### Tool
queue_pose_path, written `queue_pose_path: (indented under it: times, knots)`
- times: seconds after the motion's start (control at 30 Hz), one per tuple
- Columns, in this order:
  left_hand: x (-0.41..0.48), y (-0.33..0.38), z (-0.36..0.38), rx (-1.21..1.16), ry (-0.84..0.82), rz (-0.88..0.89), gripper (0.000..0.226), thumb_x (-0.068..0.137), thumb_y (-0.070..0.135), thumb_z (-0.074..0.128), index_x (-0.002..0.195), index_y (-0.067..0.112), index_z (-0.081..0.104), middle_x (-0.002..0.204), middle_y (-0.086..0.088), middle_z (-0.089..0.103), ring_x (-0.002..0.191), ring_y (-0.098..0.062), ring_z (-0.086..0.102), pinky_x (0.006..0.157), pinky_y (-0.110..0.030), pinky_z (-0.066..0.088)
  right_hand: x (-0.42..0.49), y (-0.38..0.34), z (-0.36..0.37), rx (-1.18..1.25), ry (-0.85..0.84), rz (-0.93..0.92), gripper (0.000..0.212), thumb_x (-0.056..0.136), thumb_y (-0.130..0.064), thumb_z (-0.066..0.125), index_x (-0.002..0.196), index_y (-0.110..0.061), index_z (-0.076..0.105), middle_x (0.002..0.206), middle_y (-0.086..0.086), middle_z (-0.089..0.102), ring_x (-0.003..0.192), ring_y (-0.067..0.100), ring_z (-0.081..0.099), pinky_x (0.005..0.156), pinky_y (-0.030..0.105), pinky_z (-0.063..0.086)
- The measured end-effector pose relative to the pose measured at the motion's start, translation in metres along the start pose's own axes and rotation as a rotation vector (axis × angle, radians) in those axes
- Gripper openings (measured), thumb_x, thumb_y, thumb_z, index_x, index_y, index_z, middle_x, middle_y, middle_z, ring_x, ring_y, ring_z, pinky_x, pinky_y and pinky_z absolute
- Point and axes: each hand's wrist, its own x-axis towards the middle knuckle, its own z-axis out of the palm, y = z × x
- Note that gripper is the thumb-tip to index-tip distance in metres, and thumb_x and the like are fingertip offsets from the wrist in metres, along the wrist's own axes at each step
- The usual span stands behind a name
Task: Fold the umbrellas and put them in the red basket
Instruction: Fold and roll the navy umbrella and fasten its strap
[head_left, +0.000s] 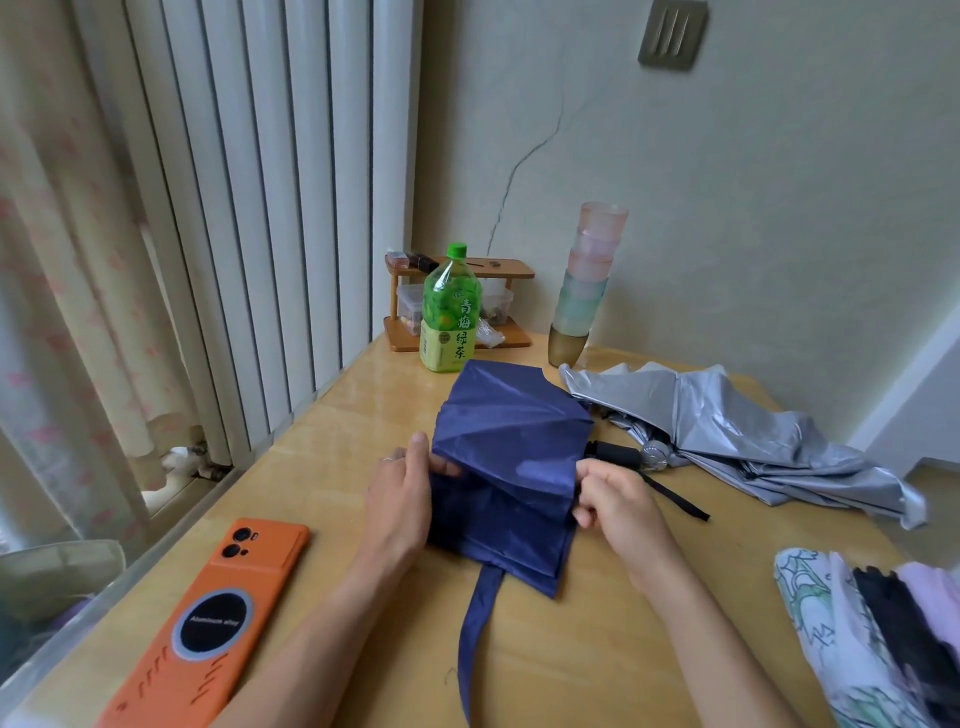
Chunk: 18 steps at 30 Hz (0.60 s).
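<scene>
With the blue umbrella (506, 467) lying mid-bench (322, 457), your left hand (400, 493) pinches its left fabric edge; your right hand (618, 499) grips its right edge, silver umbrella (727, 431) far right.

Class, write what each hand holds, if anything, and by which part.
Both hold the navy umbrella by its canopy fabric: the left hand pinches its left edge, the right hand grips the folds at its right edge.
</scene>
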Motion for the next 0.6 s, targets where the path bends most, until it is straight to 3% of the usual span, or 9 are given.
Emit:
queue_pose_path:
  times: [0.07, 0.13, 0.2, 0.3, 0.37, 0.43, 0.5, 0.6]
  knots:
    - [-0.004, 0.004, -0.001, -0.034, 0.02, -0.016, 0.076, 0.106, 0.058, 0.019, 0.069, 0.028, 0.078, 0.091, 0.012, 0.076, 0.095, 0.002, 0.062, 0.095, -0.037, 0.043, -0.002, -0.009, -0.001, 0.172, 0.002, 0.005, 0.048, 0.089, -0.043, 0.053, 0.089, 0.004, 0.064, 0.075, 0.01, 0.054, 0.066, 0.022, 0.037, 0.061, 0.034, 0.03]
    - [-0.005, 0.009, -0.002, -0.058, 0.027, -0.044, 0.077, 0.108, 0.056, 0.021, 0.069, 0.024, 0.078, 0.085, 0.015, 0.074, 0.087, 0.006, 0.06, 0.086, -0.039, 0.045, -0.005, -0.013, -0.001, 0.137, -0.018, -0.042, 0.046, 0.099, -0.042, 0.06, 0.072, -0.005, 0.054, 0.067, 0.005, 0.042, 0.066, 0.021, 0.033, 0.058, 0.03, 0.028]
    - [-0.004, 0.008, -0.003, -0.066, 0.021, -0.065, 0.077, 0.102, 0.067, 0.023, 0.067, 0.025, 0.077, 0.081, 0.008, 0.074, 0.076, -0.005, 0.061, 0.078, -0.042, 0.046, -0.008, -0.012, -0.003, -0.007, -0.083, -0.076, 0.048, 0.098, -0.031, 0.068, 0.064, -0.016, 0.037, 0.066, 0.001, 0.029, 0.063, 0.017, 0.029, 0.059, 0.03, 0.024]
    - [-0.001, 0.008, -0.006, -0.055, 0.029, -0.117, 0.08, 0.086, 0.086, 0.03, 0.064, 0.02, 0.07, 0.075, -0.003, 0.067, 0.068, -0.023, 0.056, 0.071, -0.044, 0.044, -0.006, -0.005, -0.01, -0.109, -0.225, 0.042, 0.051, 0.092, -0.032, 0.075, 0.063, -0.015, 0.036, 0.066, 0.0, 0.027, 0.063, 0.015, 0.027, 0.059, 0.03, 0.022]
    - [-0.002, 0.009, -0.008, -0.001, 0.039, -0.122, 0.074, 0.085, 0.079, 0.046, 0.056, 0.011, 0.054, 0.06, 0.002, 0.056, 0.064, -0.026, 0.052, 0.071, -0.048, 0.049, -0.005, -0.002, -0.013, -0.129, -0.291, 0.145, 0.052, 0.089, -0.035, 0.078, 0.065, -0.012, 0.038, 0.066, 0.0, 0.026, 0.061, 0.016, 0.025, 0.057, 0.029, 0.02]
    - [-0.003, 0.01, -0.008, 0.145, 0.04, -0.095, 0.058, 0.087, 0.053, 0.059, 0.046, 0.016, 0.042, 0.046, 0.011, 0.042, 0.06, -0.019, 0.044, 0.078, -0.051, 0.05, -0.005, -0.001, -0.015, -0.121, -0.331, 0.239, 0.052, 0.087, -0.034, 0.08, 0.061, -0.019, 0.037, 0.062, -0.001, 0.025, 0.056, 0.015, 0.024, 0.053, 0.027, 0.017]
    - [-0.004, 0.009, -0.007, 0.3, 0.069, -0.081, 0.046, 0.083, 0.037, 0.061, 0.043, 0.018, 0.05, 0.054, 0.019, 0.05, 0.074, -0.015, 0.045, 0.083, -0.045, 0.041, -0.005, 0.001, -0.015, -0.125, -0.347, 0.319, 0.054, 0.087, -0.03, 0.081, 0.059, -0.025, 0.036, 0.06, -0.003, 0.025, 0.052, 0.014, 0.024, 0.051, 0.027, 0.015]
    - [-0.009, 0.009, -0.006, 0.529, 0.092, -0.088, 0.031, 0.083, 0.034, 0.061, 0.055, 0.022, 0.068, 0.088, 0.012, 0.057, 0.099, -0.015, 0.04, 0.084, -0.036, 0.026, -0.005, 0.0, -0.016, -0.143, -0.343, 0.395, 0.048, 0.089, -0.029, 0.079, 0.061, -0.022, 0.041, 0.06, -0.003, 0.032, 0.048, 0.013, 0.027, 0.047, 0.023, 0.017]
